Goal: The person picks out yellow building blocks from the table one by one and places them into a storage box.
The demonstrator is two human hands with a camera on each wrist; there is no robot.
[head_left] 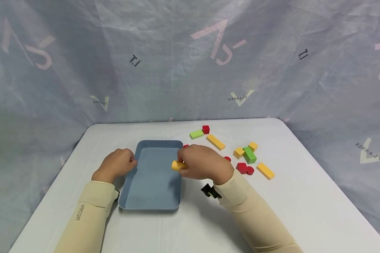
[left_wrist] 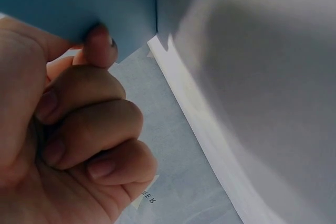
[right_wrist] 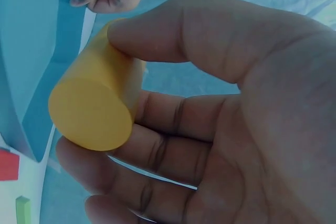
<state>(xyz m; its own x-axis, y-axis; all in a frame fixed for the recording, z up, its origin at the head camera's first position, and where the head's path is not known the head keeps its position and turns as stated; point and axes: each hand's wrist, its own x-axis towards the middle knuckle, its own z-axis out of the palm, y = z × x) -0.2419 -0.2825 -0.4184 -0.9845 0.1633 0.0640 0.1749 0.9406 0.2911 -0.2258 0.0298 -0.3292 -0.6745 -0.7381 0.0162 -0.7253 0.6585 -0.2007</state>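
Observation:
A blue-grey rectangular tray (head_left: 155, 191) lies on the white table with its inside bare. My left hand (head_left: 117, 163) pinches its left rim; in the left wrist view the thumb (left_wrist: 100, 48) presses the tray wall while the other fingers curl into the palm. My right hand (head_left: 206, 163) hovers at the tray's right edge, gripping a yellow cylinder (head_left: 177, 166) whose end sticks out over the tray. Seen from the right wrist, the thumb lies along one side of the yellow cylinder (right_wrist: 92, 114) and the fingers support the other.
Right of the tray lie several blocks: a red cube (head_left: 206, 129), a light green block (head_left: 196, 134), long yellow blocks (head_left: 215, 142), yellow cubes (head_left: 239, 153), a green block (head_left: 249, 155) and red pieces (head_left: 249, 170). A grey printed cloth (head_left: 171, 70) hangs behind the table.

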